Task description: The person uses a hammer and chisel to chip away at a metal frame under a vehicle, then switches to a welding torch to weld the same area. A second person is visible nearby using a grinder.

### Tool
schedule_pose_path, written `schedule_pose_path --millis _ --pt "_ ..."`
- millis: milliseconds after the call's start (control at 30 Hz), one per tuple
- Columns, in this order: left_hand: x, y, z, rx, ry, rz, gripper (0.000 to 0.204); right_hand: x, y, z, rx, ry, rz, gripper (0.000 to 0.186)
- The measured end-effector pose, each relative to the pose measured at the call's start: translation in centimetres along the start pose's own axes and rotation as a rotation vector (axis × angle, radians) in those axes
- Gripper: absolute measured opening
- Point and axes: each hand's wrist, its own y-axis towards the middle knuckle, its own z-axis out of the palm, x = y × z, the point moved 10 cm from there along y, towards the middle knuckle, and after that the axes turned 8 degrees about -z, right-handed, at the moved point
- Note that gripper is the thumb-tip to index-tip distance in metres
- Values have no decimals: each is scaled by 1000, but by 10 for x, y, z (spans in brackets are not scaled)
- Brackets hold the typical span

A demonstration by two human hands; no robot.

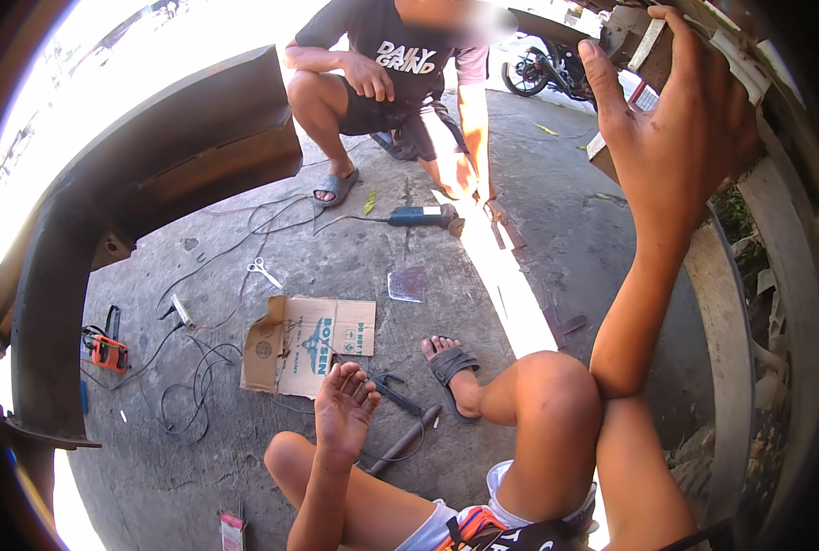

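My right hand [680, 129] is raised at the upper right, thumb and index finger spread, beside a metal frame [648, 46]. The other fingers are partly hidden, and whether they touch the frame is unclear. Lower down, my left hand [345, 410] is palm up over my knee, its fingers loosely curled and apart with nothing in them. Beyond it a torn cardboard piece [304, 344] lies on the concrete. Close to that hand are a dark tool with a cable [396, 395] and a grey rod [405, 441]. A large curved dark steel part [152, 165] rises at the left.
Another person [409, 92] crouches opposite, one hand down by flat metal pieces [510, 234]. A blue angle grinder [419, 216], scissors [263, 271], a small dark plate [407, 285], tangled cables [198, 376] and an orange device [106, 351] lie about. A motorcycle [547, 69] stands behind.
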Motion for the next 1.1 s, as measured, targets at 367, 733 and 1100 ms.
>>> schedule_pose_path --millis 367,733,1100 --pt "-18 -1 -11 -9 -26 57 24 -4 3 6 123 -69 18 62" --pt "-12 -2 -1 10 -22 31 25 -2 4 8 157 -101 -2 67" --pt "-9 -5 6 59 -51 32 25 -5 -1 7 118 -40 -14 67"
